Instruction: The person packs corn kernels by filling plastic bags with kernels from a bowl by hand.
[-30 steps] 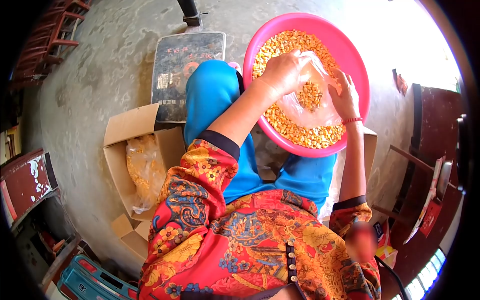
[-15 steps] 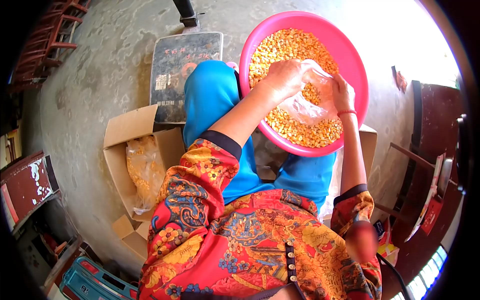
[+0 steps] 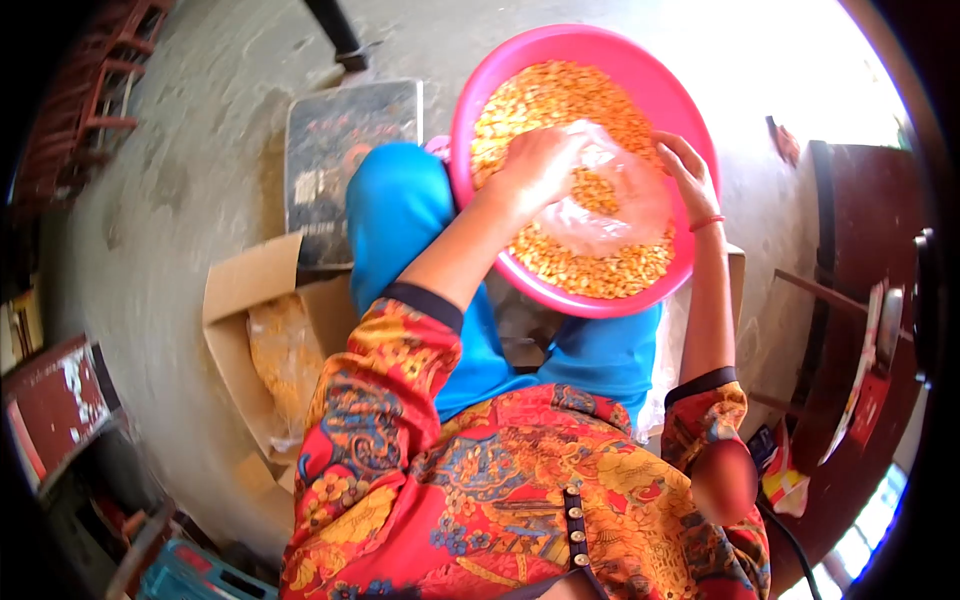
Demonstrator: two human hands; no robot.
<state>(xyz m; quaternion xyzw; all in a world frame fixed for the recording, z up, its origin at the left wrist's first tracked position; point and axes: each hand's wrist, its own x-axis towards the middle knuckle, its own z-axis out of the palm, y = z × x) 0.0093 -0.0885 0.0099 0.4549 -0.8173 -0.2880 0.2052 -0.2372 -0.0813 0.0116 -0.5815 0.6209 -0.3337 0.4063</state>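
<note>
A large pink basin full of yellow-orange corn kernels rests at my knees. A clear thin plastic bag lies spread over the kernels, its mouth wide. Through the bag's opening, corn shows in the middle. My left hand grips the bag's left edge, fingers partly hidden by the film. On the other side, my right hand is by the bag's right edge, fingers extended and apart. Whether it touches the film is not clear.
To the left stands an open cardboard box with a bag of corn inside. A platform scale lies beyond my left knee. Red stacked chairs are far left; dark red furniture stands at right. A teal case sits lower left.
The view has shifted slightly. My right hand's fingers have loosened and spread from the bag's edge they pinched. My left hand stays on the bag, which has settled lower over the corn.
</note>
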